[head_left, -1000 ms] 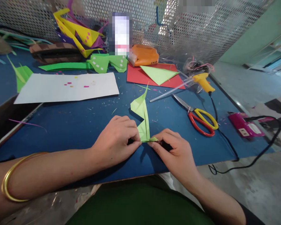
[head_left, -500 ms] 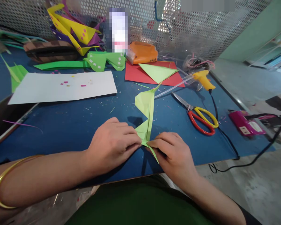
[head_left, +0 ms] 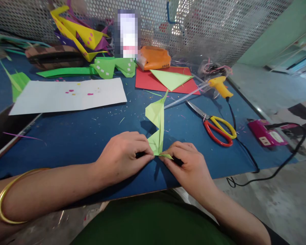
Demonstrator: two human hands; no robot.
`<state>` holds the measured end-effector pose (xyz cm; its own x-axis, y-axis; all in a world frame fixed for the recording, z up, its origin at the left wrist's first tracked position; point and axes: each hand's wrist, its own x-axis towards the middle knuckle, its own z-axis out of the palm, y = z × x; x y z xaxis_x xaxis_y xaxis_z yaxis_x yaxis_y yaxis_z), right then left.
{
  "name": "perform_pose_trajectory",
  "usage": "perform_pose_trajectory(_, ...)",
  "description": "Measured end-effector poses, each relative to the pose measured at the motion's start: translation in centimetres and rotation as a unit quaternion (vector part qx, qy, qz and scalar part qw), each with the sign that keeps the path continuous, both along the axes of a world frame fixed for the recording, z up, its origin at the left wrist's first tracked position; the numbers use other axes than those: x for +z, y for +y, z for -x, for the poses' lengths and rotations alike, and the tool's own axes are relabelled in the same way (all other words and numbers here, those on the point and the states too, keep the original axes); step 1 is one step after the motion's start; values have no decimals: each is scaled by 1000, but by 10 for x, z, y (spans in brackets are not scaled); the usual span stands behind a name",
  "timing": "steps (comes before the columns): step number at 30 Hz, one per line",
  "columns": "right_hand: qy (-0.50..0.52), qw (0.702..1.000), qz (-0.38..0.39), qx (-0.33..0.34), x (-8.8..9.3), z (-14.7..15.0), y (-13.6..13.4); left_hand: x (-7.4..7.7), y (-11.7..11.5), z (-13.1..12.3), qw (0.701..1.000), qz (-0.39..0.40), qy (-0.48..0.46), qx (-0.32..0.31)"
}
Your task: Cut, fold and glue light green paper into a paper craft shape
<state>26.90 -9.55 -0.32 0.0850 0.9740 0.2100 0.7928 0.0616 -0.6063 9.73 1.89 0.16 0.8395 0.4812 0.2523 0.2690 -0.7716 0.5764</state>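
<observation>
A folded light green paper piece [head_left: 161, 127] with a notched left side stands out from my fingers over the blue table. My left hand [head_left: 127, 154] pinches its near end from the left, thumb and forefinger together. From the right, my right hand [head_left: 187, 161] pinches the same end at a narrow pointed flap. The fingertips of both hands are a small gap apart. Beyond the far tip of the piece, a light green paper triangle [head_left: 170, 79] lies on a red sheet [head_left: 142, 80].
Scissors [head_left: 209, 124] lie right of my hands, near a yellow glue gun [head_left: 220, 86] and a magenta power box [head_left: 266, 132]. A white sheet [head_left: 66, 98] lies left. Green paper glasses [head_left: 104, 66], an orange packet [head_left: 155, 58] and a brown pouch [head_left: 53, 56] are behind.
The flap at my right fingers has swung up from pointing toward me to pointing right. The paper's far tip has shifted slightly left and stands more upright.
</observation>
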Motion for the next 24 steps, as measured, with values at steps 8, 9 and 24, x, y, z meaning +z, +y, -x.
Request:
perform_pose_trajectory(8,12,999,-1,-33,-2,3,2,-2,1,0,1000,8,2,-2)
perform_pose_trajectory(9,7,999,-2,-33,-2,4,2,-2,1,0,1000,-2,5,-4)
perform_pose_trajectory(24,3,1000,11,-25,-3,0,10,-2,2,-4,998,59,7,34)
